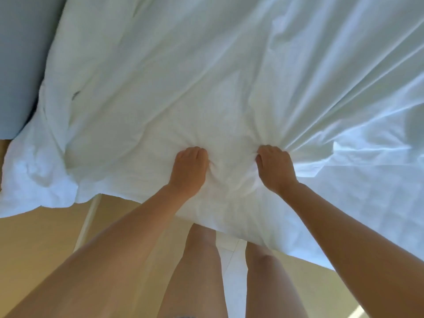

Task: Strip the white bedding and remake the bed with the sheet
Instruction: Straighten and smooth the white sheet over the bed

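White bedding [206,76] covers the bed and fills most of the head view, creased and bunched. My left hand [189,168] grips a fistful of the cloth near the bed's front edge, fingers curled into the fabric. About a hand's width to the right, my right hand [274,166] grips another bunch, and tight folds fan out from it toward the right. A crumpled corner of the bedding [39,177] hangs over the edge at the left. The mattress underneath is hidden.
A blue-grey padded headboard or wall panel [20,65] stands at the upper left. Tan flooring [41,239] with a pale strip lies below the bed's edge. My bare legs [199,271] stand close against the bed's front.
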`<action>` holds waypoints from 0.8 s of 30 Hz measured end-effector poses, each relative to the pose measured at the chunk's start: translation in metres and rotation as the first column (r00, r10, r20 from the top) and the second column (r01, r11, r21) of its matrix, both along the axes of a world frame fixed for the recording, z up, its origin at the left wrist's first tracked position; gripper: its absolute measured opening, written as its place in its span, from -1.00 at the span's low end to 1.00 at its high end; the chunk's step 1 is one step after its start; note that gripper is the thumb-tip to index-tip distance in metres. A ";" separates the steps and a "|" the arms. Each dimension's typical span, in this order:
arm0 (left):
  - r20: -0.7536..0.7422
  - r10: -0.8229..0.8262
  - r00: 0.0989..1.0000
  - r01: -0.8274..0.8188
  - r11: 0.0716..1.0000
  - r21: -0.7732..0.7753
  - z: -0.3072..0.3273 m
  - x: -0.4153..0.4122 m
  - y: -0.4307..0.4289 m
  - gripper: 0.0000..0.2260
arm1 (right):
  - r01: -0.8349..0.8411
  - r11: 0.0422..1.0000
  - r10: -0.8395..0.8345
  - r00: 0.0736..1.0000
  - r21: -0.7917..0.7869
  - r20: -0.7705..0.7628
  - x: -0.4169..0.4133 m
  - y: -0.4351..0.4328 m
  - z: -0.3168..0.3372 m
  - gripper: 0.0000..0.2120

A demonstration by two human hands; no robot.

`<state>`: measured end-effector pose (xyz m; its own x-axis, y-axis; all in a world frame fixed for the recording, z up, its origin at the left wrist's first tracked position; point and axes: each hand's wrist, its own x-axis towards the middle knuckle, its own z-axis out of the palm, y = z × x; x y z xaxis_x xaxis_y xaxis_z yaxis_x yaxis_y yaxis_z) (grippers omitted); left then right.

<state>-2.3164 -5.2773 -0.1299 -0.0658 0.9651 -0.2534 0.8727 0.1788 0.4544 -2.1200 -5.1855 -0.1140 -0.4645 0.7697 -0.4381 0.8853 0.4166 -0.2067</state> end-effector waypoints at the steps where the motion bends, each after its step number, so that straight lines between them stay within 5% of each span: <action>1: 0.080 0.099 0.992 -0.093 0.992 -0.080 0.005 0.001 0.001 -0.92 | 0.009 1.000 -0.010 0.998 -0.019 -0.062 -0.006 -0.007 0.007 -0.83; 3: 0.141 0.195 0.971 -0.158 0.958 -0.240 0.007 -0.004 -0.012 -0.87 | -0.085 0.988 0.067 0.987 -0.127 -0.146 -0.014 -0.038 0.021 -0.83; 7: -0.261 -0.042 0.964 -0.106 0.844 -0.526 0.013 -0.045 -0.055 -0.85 | -0.236 0.898 0.192 0.970 -0.372 -0.152 -0.020 -0.102 0.030 -0.77; 10: -0.395 -0.040 0.918 -0.164 0.867 -0.470 0.023 -0.039 -0.061 -0.82 | -0.067 0.919 0.002 0.986 -0.388 -0.167 -0.005 -0.100 0.019 -0.69; 13: -0.120 -0.128 0.985 0.095 0.964 -0.248 0.032 0.028 -0.050 -0.66 | 0.174 0.940 -0.234 0.955 -0.295 -0.183 0.035 -0.085 0.018 -0.56; 15: -0.011 -0.336 0.942 0.321 0.908 -0.267 0.034 0.089 -0.041 -0.43 | 0.368 0.903 -0.403 0.905 -0.222 -0.140 0.073 -0.071 0.020 -0.54; 18: -0.073 -0.500 0.863 0.446 0.822 -0.354 0.018 0.166 -0.018 -0.21 | 0.643 0.762 -0.647 0.760 -0.080 -0.065 0.136 -0.054 0.019 -0.54; 20: -0.136 -0.542 0.830 0.474 0.812 -0.341 0.015 0.201 0.002 -0.24 | 0.760 0.649 -0.761 0.649 -0.022 -0.028 0.173 -0.048 0.015 -0.53; 22: -0.176 -0.535 0.826 0.489 0.837 -0.247 0.018 0.226 0.020 -0.48 | 0.827 0.562 -0.827 0.562 -0.011 -0.029 0.205 -0.043 0.008 -0.51; 24: -0.033 -0.429 0.903 0.412 0.884 -0.220 0.016 0.238 0.034 -0.78 | 0.897 0.433 -0.900 0.426 -0.085 -0.093 0.231 -0.034 0.001 -0.44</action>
